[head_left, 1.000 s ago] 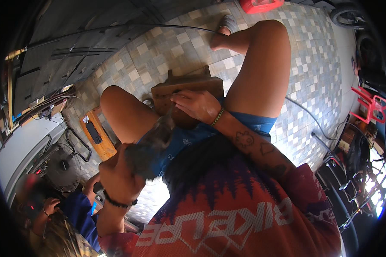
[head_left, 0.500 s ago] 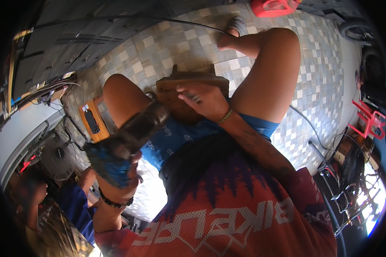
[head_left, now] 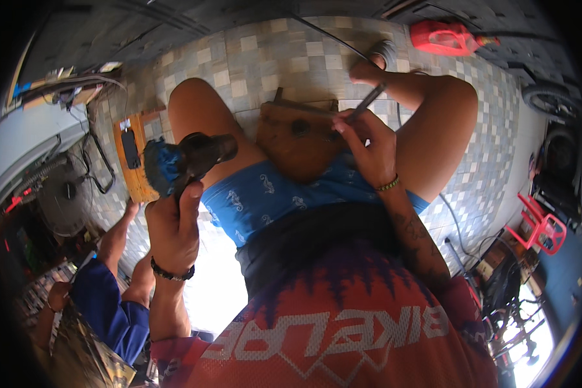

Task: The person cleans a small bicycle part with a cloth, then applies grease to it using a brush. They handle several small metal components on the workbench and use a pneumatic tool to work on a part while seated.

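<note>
My left hand (head_left: 178,226) is closed round a hammer (head_left: 207,152), raised beside my left thigh. Its dark metal head points right, and blue wrapping (head_left: 160,169) covers the other end. Between the thumb and fingers of my right hand (head_left: 372,145) is a short dark metal rod (head_left: 370,99), tilted up and to the right. This hand is above the right side of a low wooden stool (head_left: 278,145) between my legs. A small dark round piece (head_left: 299,128) lies on the stool's top.
A wooden board (head_left: 136,174) with a black phone (head_left: 130,150) lies at left. Another person (head_left: 110,297) sits at lower left near a fan (head_left: 58,197). A red fuel can (head_left: 441,37) stands far right, a red plastic chair (head_left: 538,226) at right. Cables cross the tiles.
The hammer has moved up and left, with its head turned to point right. My right hand has shifted right and away from the stool's middle, and the metal rod now shows in it.
</note>
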Demonstrator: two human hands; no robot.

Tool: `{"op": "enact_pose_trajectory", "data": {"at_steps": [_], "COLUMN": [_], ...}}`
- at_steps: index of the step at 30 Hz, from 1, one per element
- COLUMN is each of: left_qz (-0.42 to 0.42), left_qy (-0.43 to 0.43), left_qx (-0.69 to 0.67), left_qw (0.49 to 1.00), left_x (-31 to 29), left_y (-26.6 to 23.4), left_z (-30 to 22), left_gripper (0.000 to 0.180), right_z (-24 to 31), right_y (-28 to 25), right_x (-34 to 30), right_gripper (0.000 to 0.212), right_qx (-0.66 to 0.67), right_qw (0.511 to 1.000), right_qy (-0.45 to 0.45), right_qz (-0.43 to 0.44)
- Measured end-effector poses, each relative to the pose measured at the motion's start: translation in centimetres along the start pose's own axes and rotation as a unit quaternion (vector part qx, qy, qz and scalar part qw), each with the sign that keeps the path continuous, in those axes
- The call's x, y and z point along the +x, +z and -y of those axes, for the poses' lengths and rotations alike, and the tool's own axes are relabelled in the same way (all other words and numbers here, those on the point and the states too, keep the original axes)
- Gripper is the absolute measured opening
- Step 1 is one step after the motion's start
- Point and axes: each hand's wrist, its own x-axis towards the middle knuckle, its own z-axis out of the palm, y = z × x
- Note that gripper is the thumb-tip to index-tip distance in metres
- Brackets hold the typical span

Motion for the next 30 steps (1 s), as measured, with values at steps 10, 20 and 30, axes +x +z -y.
{"op": "enact_pose_trajectory", "data": {"at_steps": [10, 20, 30], "left_qz": [-0.024, -0.039, 0.036], "left_qy": [-0.013, 0.005, -0.005], "left_qx": [0.027, 0.020, 0.046], "left_qw": [0.999, 0.999, 0.998], "left_x": [-1.0, -1.0, -0.2], "left_y": [0.8, 1.1, 0.5], "left_z": [2.5, 3.0, -1.2], "left_gripper": [0.049, 0.052, 0.057], "right_z": [2.2, 3.6, 1.9], "right_y": [-0.7, -2.1, 1.7], "right_x": [-1.4, -2.5, -0.8], "right_gripper": [0.041, 0.022, 0.018], "right_qx": [0.155, 0.048, -0.114], "right_qw": [0.976, 0.993, 0.973], "right_qy": [0.136, 0.055, -0.185], "right_qz": [0.064, 0.089, 0.082]}}
